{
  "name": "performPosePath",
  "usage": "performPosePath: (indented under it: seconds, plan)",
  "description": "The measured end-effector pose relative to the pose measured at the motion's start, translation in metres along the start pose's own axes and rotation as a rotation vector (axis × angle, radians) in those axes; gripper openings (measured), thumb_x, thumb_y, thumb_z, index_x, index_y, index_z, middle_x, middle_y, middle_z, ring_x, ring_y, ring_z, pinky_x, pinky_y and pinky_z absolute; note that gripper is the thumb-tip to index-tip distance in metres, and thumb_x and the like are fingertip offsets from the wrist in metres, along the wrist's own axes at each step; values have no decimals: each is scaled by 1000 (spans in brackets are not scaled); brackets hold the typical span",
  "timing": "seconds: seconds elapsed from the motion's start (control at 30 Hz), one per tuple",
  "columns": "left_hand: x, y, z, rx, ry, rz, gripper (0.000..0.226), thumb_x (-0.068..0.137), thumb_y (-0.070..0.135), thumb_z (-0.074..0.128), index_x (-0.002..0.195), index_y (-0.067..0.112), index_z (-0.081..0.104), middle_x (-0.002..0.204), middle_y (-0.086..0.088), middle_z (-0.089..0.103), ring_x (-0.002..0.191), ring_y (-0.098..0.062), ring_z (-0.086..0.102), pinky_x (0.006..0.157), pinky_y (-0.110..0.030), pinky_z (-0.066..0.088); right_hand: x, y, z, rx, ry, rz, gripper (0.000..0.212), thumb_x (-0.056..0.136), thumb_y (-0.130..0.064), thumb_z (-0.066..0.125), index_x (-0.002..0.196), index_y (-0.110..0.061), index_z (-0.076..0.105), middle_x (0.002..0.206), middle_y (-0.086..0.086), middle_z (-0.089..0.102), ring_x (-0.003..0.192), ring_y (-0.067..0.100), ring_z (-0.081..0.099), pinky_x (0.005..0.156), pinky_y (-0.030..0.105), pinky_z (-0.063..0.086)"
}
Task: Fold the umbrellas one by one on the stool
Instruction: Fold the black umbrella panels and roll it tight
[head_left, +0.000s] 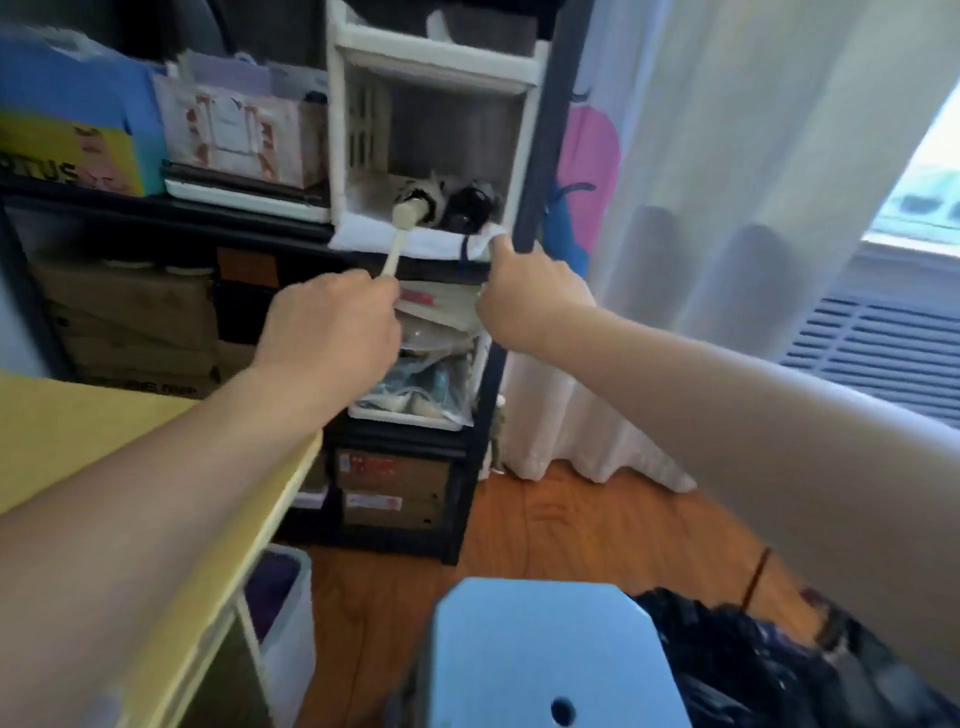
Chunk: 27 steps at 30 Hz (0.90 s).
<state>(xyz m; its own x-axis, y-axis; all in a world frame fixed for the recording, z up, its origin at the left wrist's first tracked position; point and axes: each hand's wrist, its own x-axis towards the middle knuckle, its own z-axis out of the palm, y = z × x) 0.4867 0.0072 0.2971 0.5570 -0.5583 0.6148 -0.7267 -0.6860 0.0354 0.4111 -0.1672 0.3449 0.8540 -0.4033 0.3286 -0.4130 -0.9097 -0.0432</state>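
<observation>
Nearest, at 6 o'clock, stands a blue stool (545, 654), with a dark umbrella (727, 670) bunched just beside it at 5 o'clock. At 8 o'clock runs a yellow counter (78, 431). Farther out, the left hand (332, 327) pinches the cream strap (392, 254) of a folded umbrella (421, 200) lying in a white bin (415, 236) at 12 o'clock. The right hand (530, 296) grips the bin's front edge at 1 o'clock.
</observation>
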Motion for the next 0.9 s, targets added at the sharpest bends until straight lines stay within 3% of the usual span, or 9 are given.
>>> performPosePath:
  seconds: [0.13, 0.2, 0.3, 0.37, 0.57, 0.67, 0.77, 0.83, 0.9]
  plan:
    - [-30, 123, -11, -321, -395, -39, 18, 97, 38, 50, 100, 30, 66, 110, -7, 67, 99, -34, 62, 77, -38, 49, -113, 76, 4, -5, -196, 103, 47, 93, -26, 60, 135, -15, 41, 84, 3, 47, 87, 37, 57, 68, 39, 44]
    - [-73, 181, -5, -325, -534, 13, 18, 95, 38, 52, 101, 30, 67, 111, -9, 68, 101, -36, 63, 79, -38, 50, -170, 117, 12, 15, -292, 197, 53, 89, -30, 66, 135, -17, 44, 93, 7, 55, 89, 38, 57, 71, 36, 46]
    - [-166, 249, 16, -465, -668, 31, 22, 89, 39, 49, 102, 33, 66, 114, -5, 70, 105, -33, 64, 89, -41, 54, -260, 179, 27, 86, -363, 278, 43, 96, -35, 60, 134, -17, 51, 118, 15, 65, 101, 39, 62, 83, 41, 54]
    - [-231, 278, 33, -491, -739, 65, 29, 91, 38, 50, 114, 33, 66, 125, -2, 67, 115, -30, 60, 96, -42, 52, -322, 222, 36, 105, -405, 350, 34, 98, -31, 56, 130, -19, 58, 118, 12, 66, 103, 36, 63, 91, 44, 55]
    - [-347, 305, 66, -164, -737, 121, 53, 97, 46, 59, 144, 23, 52, 149, -13, 46, 135, -37, 42, 105, -51, 41, -486, 330, 55, 202, -440, 696, 23, 98, -24, 53, 96, -17, 75, 97, 4, 73, 95, 28, 67, 83, 35, 53]
    - [-363, 319, 71, -10, -701, 167, 53, 90, 52, 67, 126, 14, 63, 122, -19, 59, 110, -43, 53, 86, -53, 48, -557, 358, 84, 370, -458, 868, 22, 95, -17, 55, 81, -16, 71, 83, 3, 69, 75, 25, 66, 79, 37, 57]
    - [-367, 338, 68, 89, -664, 173, 54, 89, 56, 64, 110, 6, 64, 103, -23, 59, 94, -43, 55, 76, -50, 49, -607, 370, 109, 476, -675, 969, 23, 90, -13, 56, 71, -12, 67, 69, 8, 70, 57, 25, 64, 58, 34, 57]
    - [-363, 349, 66, 140, -661, 186, 56, 93, 60, 55, 109, 7, 62, 101, -24, 59, 92, -42, 57, 72, -47, 52, -623, 378, 118, 500, -626, 1002, 21, 89, -16, 55, 76, -12, 70, 72, 9, 73, 61, 28, 69, 60, 36, 59]
    - [-354, 355, 66, 126, -645, 201, 53, 96, 58, 53, 101, 6, 64, 92, -25, 60, 82, -42, 60, 63, -44, 52, -633, 386, 125, 438, -593, 1010, 20, 90, -20, 54, 82, -13, 71, 83, 9, 76, 78, 31, 73, 74, 41, 62]
